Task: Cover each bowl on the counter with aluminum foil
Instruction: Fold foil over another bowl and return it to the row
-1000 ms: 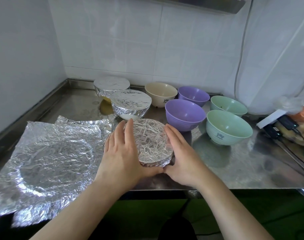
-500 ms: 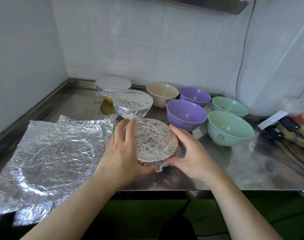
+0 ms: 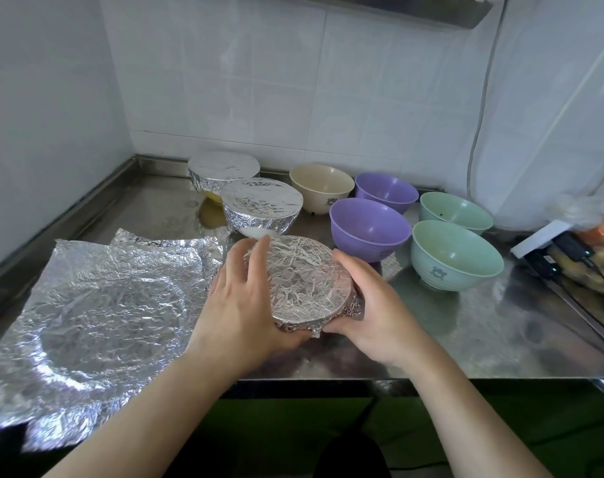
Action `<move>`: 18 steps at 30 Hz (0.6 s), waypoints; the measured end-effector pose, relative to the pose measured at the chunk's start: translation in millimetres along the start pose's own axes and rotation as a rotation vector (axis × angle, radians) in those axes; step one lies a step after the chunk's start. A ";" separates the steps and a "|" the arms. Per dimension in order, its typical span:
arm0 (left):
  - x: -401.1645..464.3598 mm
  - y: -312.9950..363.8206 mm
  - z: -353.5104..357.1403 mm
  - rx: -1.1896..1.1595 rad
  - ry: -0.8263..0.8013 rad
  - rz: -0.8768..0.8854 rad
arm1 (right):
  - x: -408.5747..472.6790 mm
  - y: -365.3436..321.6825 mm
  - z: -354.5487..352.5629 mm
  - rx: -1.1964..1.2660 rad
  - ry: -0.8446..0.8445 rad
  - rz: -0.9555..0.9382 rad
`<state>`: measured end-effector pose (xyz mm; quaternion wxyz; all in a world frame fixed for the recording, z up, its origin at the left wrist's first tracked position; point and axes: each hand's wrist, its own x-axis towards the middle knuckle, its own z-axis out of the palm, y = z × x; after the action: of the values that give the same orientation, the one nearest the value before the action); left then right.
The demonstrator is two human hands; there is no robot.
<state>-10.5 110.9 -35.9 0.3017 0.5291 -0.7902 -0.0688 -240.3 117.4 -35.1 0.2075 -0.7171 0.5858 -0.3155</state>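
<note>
A bowl wrapped in foil (image 3: 304, 281) is held near the front edge of the counter (image 3: 466, 332), about in the middle. It is gripped from both sides. The left hand (image 3: 245, 305) is curled round its left side, with the fingers laid over the foil top. The right hand (image 3: 372, 312) is curled round its right side, with the thumb at the front rim. The foil is pulled flat over the top and bunched under the rim.

Two more covered bowls are seen behind it: one (image 3: 260, 210) just behind, and one (image 3: 223, 172) at the back edge. Five bowls are not covered yet, so the task is judged to be less than half done. A cream bowl (image 3: 321, 188) is placed at the back. Two purple bowls (image 3: 369, 225) (image 3: 386, 191) are set to the right of it, and two green bowls (image 3: 455, 253) (image 3: 455, 212) are set farther right. Loose foil sheets (image 3: 97, 305) are spread at the left side of the counter, hanging a little over the front edge.

Things could go wrong from here. The foil could be torn if it is squeezed too hard, because it is thin. The near purple bowl is very close to the right hand and could be bumped. The loose sheets could be pulled off the front edge by an arm.
</note>
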 end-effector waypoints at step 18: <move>3.8 18.3 -5.7 -0.319 -0.041 -0.214 | 42.3 -39.2 6.5 0.452 0.294 0.195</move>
<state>-22.8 116.6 -21.9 0.3563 0.5540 -0.7146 -0.2356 -203.1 84.8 -4.7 0.3042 -0.5397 0.5906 -0.5171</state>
